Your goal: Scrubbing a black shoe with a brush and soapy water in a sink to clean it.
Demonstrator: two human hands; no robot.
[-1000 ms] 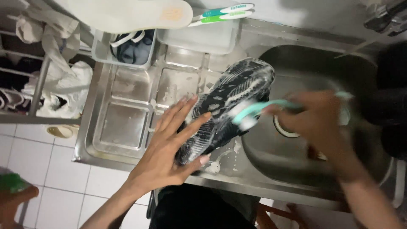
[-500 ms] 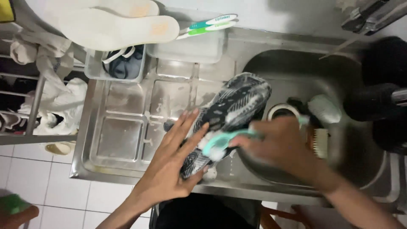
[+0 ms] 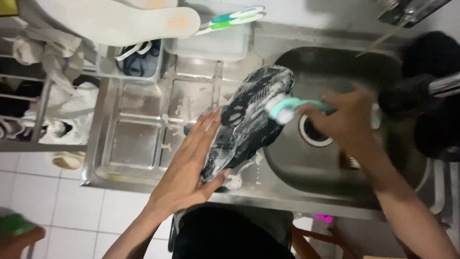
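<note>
The soapy shoe [image 3: 249,122] lies sole-up across the sink [image 3: 335,187] rim and could skid into the basin if a brush stroke shoves it (suds make it slick). The left hand [image 3: 189,165], fingers spread flat, presses its heel end. The right hand [image 3: 345,120] grips a teal brush [image 3: 287,108] over the toe.
</note>
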